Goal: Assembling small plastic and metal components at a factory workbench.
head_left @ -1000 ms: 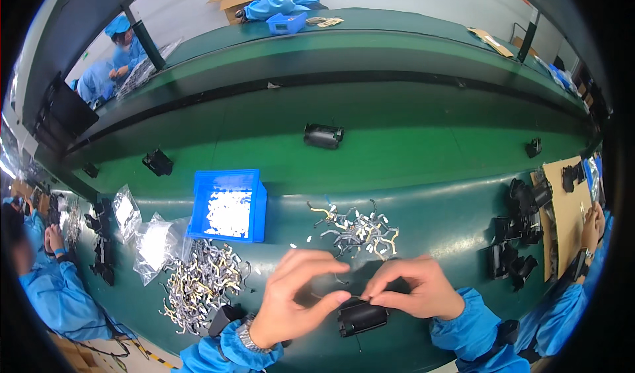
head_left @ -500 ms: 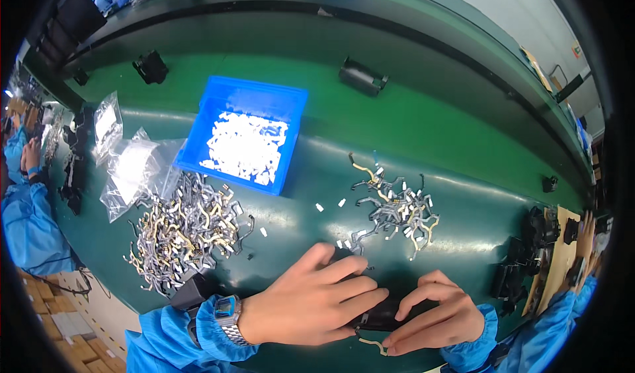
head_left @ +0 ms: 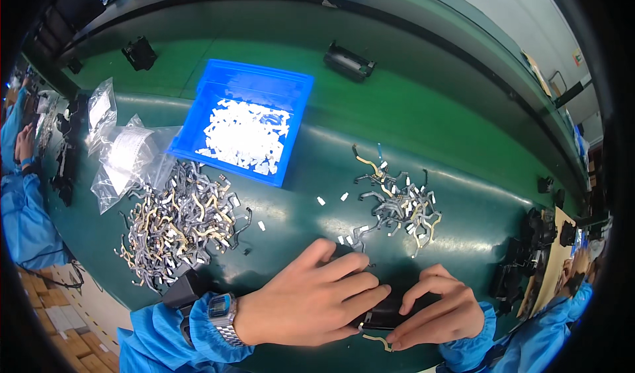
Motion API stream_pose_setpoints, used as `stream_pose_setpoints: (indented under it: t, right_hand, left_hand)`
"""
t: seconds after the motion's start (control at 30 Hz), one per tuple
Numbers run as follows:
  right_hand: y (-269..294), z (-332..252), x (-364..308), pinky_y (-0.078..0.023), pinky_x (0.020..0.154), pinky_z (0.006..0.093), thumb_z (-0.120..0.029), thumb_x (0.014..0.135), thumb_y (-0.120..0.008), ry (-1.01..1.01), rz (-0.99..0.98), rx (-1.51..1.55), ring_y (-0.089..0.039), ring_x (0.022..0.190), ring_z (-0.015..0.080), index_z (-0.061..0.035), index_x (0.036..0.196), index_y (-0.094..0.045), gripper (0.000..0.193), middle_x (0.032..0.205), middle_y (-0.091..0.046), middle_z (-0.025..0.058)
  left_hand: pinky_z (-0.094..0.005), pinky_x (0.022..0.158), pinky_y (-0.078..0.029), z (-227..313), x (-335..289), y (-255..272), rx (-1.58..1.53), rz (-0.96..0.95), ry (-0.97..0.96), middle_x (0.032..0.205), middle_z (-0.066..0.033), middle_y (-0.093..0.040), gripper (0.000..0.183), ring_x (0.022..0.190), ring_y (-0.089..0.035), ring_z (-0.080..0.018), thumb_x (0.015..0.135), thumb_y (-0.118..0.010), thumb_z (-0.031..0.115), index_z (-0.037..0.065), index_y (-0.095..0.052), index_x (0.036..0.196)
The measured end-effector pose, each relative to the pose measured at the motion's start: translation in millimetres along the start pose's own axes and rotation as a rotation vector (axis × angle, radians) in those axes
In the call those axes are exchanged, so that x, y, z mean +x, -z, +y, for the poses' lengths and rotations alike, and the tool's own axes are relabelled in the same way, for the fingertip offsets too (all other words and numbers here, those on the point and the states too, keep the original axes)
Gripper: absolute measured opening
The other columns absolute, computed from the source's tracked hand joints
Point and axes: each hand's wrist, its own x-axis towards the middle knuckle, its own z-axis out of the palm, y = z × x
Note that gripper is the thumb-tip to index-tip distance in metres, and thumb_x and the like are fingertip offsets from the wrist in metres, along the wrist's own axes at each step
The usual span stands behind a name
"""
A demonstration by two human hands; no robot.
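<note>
Between my hands, close to the near edge of the table, lies a black plastic part [head_left: 385, 315], largely covered by my fingers. My left hand [head_left: 311, 301], with a metal-strapped watch at its wrist, is closed on this part's left side with its fingers bent. Thumb and forefinger of my right hand [head_left: 442, 312] pinch one end of a short yellowish wire lead [head_left: 377, 339]. The lead's other end runs up to the near edge of the black part beside my left thumb; whether it is fixed there cannot be seen.
A blue bin [head_left: 296, 125] of small white pieces stands ahead, with clear plastic bags [head_left: 126, 158] at its left. A large heap of wire leads [head_left: 182, 227] lies left, a smaller pile [head_left: 403, 204] right. Black parts [head_left: 512, 274] line the right edge. Co-workers sit on both sides.
The whole view has shifted slightly. Both hands keep nearly the same hold, and the yellowish lead now shows a little more of its length between them.
</note>
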Motion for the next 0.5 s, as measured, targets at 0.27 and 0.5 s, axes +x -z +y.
stream_pose_setpoints:
  t: [0.27,0.5]
  right_hand:
    - [-0.5,-2.6,1.1,-0.038,0.078,0.0339,-0.024,0.089,-0.075,-0.028,0.026,-0.007,-0.064,0.088,0.0179,-0.0191,0.091,-0.086,0.012,0.096,-0.082,-0.0082]
    - [-12.1,-3.3,-3.9,-0.037,0.073,0.0320,-0.022,0.074,-0.088,0.019,0.117,-0.164,-0.064,0.083,0.0134,-0.0217,0.091,-0.086,0.017,0.094,-0.081,-0.0104]
  left_hand:
    - [-0.0412,0.089,-0.037,0.2,0.2,1.6,-0.011,-0.001,-0.004,0.120,0.0023,-0.064,0.069,0.117,-0.054,-0.0198,0.074,-0.086,0.043,0.016,-0.069,0.135]
    - [-0.0406,0.088,-0.038,0.0,0.0,1.6,0.012,0.002,-0.011,0.118,0.0014,-0.065,0.067,0.116,-0.055,-0.0194,0.075,-0.086,0.044,0.014,-0.070,0.132]
